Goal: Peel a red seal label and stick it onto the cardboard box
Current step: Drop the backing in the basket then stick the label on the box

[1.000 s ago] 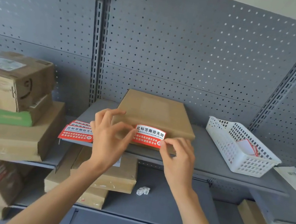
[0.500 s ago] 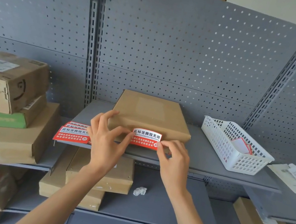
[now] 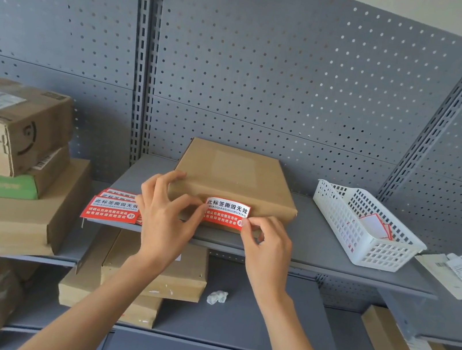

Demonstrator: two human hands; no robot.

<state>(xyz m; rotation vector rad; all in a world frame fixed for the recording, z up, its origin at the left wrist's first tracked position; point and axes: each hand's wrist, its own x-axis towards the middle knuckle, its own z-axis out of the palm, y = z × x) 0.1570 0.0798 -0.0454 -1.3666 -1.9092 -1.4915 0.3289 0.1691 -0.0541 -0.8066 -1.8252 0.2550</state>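
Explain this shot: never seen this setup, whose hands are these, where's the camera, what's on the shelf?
There is no machine here. A person wears one wide-angle camera on the head, so you look forward and down at their own two bare hands. They stand at a grey metal shelf with a pegboard back.

On the shelf lies a flat cardboard box. The left hand and the right hand each pinch one end of a red seal label against the box's front edge. To the left lies a stack of spare labels; to the right stands a white basket with red-edged scraps, maybe used backings. Other parcels sit on the neighbouring and lower shelves.
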